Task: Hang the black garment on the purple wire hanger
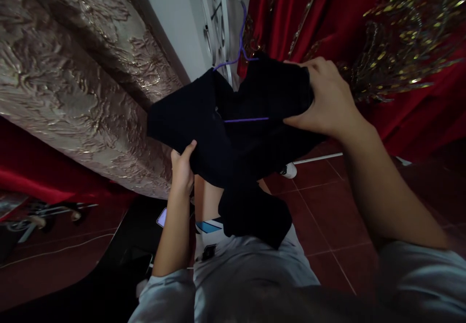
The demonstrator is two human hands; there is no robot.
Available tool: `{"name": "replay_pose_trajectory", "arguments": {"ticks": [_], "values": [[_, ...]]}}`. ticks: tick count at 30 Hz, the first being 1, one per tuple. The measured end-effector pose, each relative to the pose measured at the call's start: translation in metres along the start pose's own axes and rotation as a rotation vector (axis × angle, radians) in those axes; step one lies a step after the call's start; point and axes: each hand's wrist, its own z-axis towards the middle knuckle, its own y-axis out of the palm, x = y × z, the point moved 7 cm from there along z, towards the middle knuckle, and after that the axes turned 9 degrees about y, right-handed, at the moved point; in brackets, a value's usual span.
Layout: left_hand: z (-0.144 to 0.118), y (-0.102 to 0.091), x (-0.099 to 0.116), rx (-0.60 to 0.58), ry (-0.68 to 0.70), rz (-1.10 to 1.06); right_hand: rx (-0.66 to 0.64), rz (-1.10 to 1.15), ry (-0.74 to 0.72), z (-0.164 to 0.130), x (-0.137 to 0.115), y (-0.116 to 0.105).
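- Dark garment [233, 133] sits mid-frame, held up in the air betw. both hands, w/ a purple hanger [242, 46] threaded thru it: hook pokes out at 12 o'clock, bar shows as a thin purple line across the cloth.
- Left hand [182, 167] at 7 o'clock of the garment: fingers closed, pinching the lower left edge, thumb up on the front.
- Right hand [325, 99] at 3 o'clock: fingers curled tight over the bunched upper right part.
- Handling, my guess: light, soft, floppy cloth; it sags and folds, a loose end hangs down at 6 o'clock. Not fragile or slippery. Hanger stiff, thin, prob. slides out easily.
- Best hold: by shoulder seams near the hanger ends, or by the hook.
- Around: red embroidered fabric [400, 46] at 2 o'clock, gold brocade fabric [73, 70] at 10 o'clock, red tiled floor [327, 206] below.
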Motion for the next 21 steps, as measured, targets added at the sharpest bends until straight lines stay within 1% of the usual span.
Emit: {"name": "replay_pose_trajectory", "arguments": {"ticks": [3,6,10,12,14,17,19,21], "values": [[0.003,0.008,0.003,-0.050,-0.010,-0.002,0.014,-0.019,0.097,0.009,-0.002,-0.004],[0.007,0.013,0.009,-0.078,0.006,0.002,-0.019,-0.020,0.142,0.016,-0.010,-0.004],[0.009,0.017,0.014,-0.113,0.034,0.011,-0.016,-0.042,0.200,0.021,-0.018,-0.002],[0.008,0.015,0.014,-0.104,0.031,0.013,-0.035,-0.057,0.152,0.021,-0.022,-0.001],[0.008,0.010,0.015,-0.069,0.044,0.025,-0.049,-0.050,0.053,0.017,-0.025,-0.001],[0.004,0.002,0.013,0.004,0.067,0.051,-0.014,0.011,-0.068,0.007,-0.024,-0.010],[-0.001,-0.005,0.006,0.047,0.051,0.068,-0.009,0.035,-0.090,0.002,-0.021,-0.013],[-0.004,-0.013,-0.003,0.092,0.020,0.088,-0.043,0.035,-0.096,0.001,-0.023,-0.011]]}}
